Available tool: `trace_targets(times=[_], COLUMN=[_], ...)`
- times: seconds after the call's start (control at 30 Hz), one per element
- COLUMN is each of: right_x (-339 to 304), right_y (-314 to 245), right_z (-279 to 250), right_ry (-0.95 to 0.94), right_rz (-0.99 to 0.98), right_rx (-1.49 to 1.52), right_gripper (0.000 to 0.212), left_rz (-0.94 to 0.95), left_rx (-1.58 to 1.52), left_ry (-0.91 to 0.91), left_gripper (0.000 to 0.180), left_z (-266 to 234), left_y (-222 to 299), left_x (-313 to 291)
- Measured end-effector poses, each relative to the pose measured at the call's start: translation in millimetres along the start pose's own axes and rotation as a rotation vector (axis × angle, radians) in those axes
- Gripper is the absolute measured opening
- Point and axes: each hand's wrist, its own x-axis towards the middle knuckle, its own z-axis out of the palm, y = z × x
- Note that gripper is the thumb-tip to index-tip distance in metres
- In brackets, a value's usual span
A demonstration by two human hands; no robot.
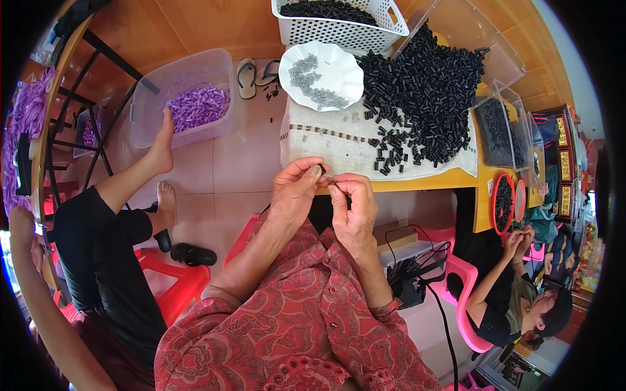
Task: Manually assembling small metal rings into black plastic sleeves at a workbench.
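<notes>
Just off the near edge of a cloth-covered table, my two hands meet with their fingertips almost touching. My left hand (291, 199) is closed, pinching a small black cylindrical piece (321, 168) between thumb and fingers. Bent and pinched, my right hand (355, 212) is at the same spot; whatever its fingertips hold is too small to make out. Beyond them, a white scalloped plate (349, 73) bears small clear pieces (302, 77) on the pale cloth (313, 146). A large heap of short black cylinders (427, 91) spreads to the right of the plate.
A white perforated basket (336, 36) of black pieces stands behind the plate. Clear bins (501, 133) and a red-rimmed basket (502, 203) are at the right, near a seated co-worker (515, 300). At left, a translucent tub (147, 107) holds purple pieces beside another person's bare foot (163, 146).
</notes>
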Motion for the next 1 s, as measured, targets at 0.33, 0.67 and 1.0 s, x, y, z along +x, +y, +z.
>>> trace_targets(times=[0.33, 0.67, 1.0], right_x=[6, 10, 10], right_y=[-4, -8, -6], right_z=[-3, 1, 1], right_ry=[0.046, 0.077, 0.099], right_rz=[0.085, 0.018, -0.004], right_rx=[0.097, 0.012, -0.023], right_gripper=[0.013, 0.018, 0.02], left_rz=[-0.114, -0.079, -0.083], left_rx=[-0.164, -0.135, -0.13], left_ry=[0.003, -0.037, -0.057], left_gripper=[0.022, 0.022, 0.022], left_z=[8, 9, 8], left_y=[2, 2, 2], left_x=[-2, -2, -1])
